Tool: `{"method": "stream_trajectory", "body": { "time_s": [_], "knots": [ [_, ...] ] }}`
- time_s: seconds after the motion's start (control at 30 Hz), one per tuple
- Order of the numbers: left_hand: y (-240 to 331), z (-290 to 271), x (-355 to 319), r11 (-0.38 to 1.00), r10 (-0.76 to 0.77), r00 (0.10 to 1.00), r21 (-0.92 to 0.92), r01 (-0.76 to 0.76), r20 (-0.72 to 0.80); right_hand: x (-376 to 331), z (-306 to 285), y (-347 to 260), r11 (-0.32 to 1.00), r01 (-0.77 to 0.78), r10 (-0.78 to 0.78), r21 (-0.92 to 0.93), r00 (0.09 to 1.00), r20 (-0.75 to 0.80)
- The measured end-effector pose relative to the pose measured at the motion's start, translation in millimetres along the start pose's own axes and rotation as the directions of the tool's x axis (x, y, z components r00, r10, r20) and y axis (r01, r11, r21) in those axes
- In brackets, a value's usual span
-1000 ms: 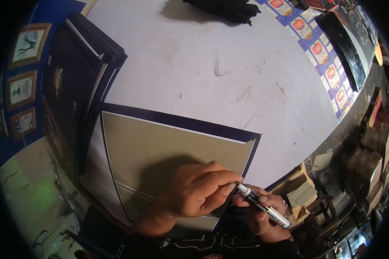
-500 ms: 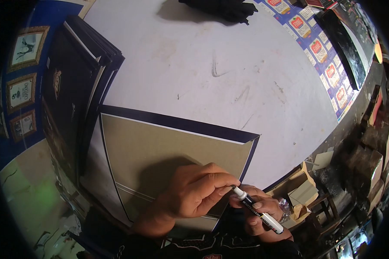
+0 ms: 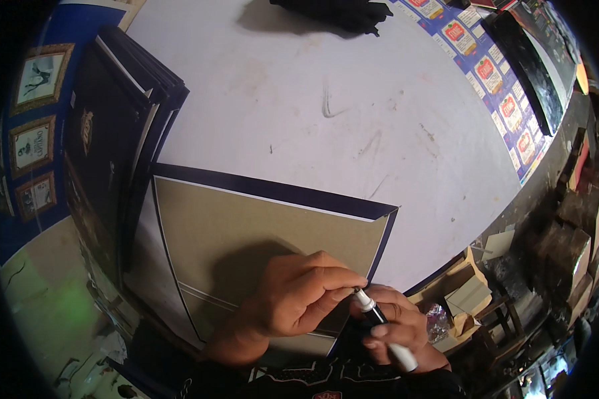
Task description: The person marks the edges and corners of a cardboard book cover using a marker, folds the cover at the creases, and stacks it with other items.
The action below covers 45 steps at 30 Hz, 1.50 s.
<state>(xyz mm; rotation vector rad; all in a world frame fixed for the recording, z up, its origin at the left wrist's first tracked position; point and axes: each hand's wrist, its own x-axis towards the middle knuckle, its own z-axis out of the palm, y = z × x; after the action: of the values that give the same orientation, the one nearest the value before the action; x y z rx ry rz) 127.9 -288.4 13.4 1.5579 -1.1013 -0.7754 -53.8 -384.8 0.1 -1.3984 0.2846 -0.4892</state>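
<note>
My right hand (image 3: pixel 406 326) is closed around a black-and-white marker pen (image 3: pixel 377 315), which slants with its white rear end toward me. My left hand (image 3: pixel 303 292) is closed in a pinch, thumb and forefinger pressed together at the marker's dark tip. Below both hands lies a grey-brown board (image 3: pixel 219 219) with a white inner line and folded dark blue edges. A shadow of my left hand falls on it. The marker's middle is partly covered by my right fingers.
Dark, upright folder-like panels (image 3: pixel 113 126) stand at the left. A black crumpled cloth (image 3: pixel 339 14) lies on the far side of the white table (image 3: pixel 273 86). Printed blue sheets (image 3: pixel 489 73) run along the right edge, with cardboard boxes (image 3: pixel 466 292) beyond.
The marker has turned in my right hand, so its printing no longer shows, and its rear end has swung left. My left hand has stayed nearly in place.
</note>
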Motion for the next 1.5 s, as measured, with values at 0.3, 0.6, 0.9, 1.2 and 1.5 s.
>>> {"method": "stream_trajectory", "body": {
  "time_s": [0.3, 0.6, 0.9, 1.2, 1.5],
  "knots": [
    [-1, -9, -6, 0.832, -0.147, 0.967, -0.503, 0.235, 0.209, 8, 13, 14, 0.817, 0.289, -0.273, -0.499, 0.956, 0.105],
    [1, -8, -9, 0.570, -0.214, 0.924, -0.728, 0.382, 0.317, 7, 20, 20, 0.748, 0.300, -0.295, -0.592, 0.949, 0.108],
    [-3, -6, -11, 0.468, -0.170, 0.923, -0.796, 0.383, 0.345, 9, 20, 15, 0.783, 0.281, -0.275, -0.555, 0.957, 0.096],
    [0, -5, -11, 0.404, -0.206, 0.925, -0.833, 0.377, 0.319, 7, 20, 18, 0.789, 0.303, -0.293, -0.535, 0.950, 0.106],
    [9, -1, -9, 0.555, -0.255, 0.937, -0.758, 0.343, 0.238, 2, 3, 12, 0.860, 0.279, -0.262, -0.427, 0.960, 0.099]
  ]
}}
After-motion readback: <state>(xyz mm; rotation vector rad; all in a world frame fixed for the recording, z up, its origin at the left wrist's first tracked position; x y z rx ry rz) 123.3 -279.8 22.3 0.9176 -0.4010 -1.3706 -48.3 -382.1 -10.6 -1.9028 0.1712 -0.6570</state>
